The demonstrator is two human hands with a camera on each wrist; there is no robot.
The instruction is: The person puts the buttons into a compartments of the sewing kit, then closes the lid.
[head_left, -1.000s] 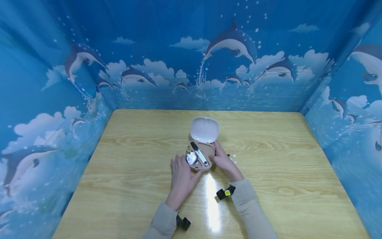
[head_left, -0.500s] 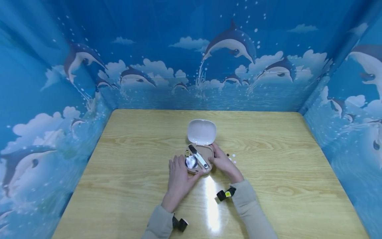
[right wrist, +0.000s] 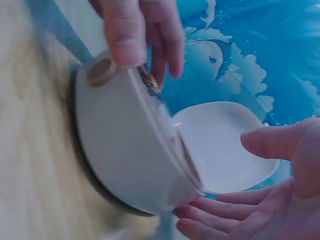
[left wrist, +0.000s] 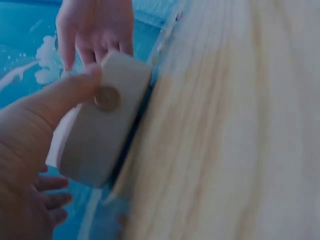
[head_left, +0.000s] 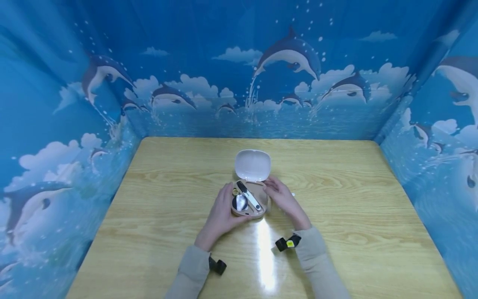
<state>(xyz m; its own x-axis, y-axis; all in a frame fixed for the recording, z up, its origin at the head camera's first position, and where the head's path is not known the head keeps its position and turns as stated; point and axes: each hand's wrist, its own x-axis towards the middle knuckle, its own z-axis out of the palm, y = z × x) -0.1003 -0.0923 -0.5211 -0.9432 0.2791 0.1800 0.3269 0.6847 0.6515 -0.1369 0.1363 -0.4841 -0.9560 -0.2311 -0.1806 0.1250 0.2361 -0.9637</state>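
Light in the head view is bright and even, throwing a long white glare down the near part of the tabletop; the curtain darkens towards its upper folds. The left wrist view is dimmer and hazy, its wood grain smeared. In the right wrist view, the case looks soft-edged, while a small highlight glints on the lid.

No legible text; yellow patch on right wrist camera too small to read.
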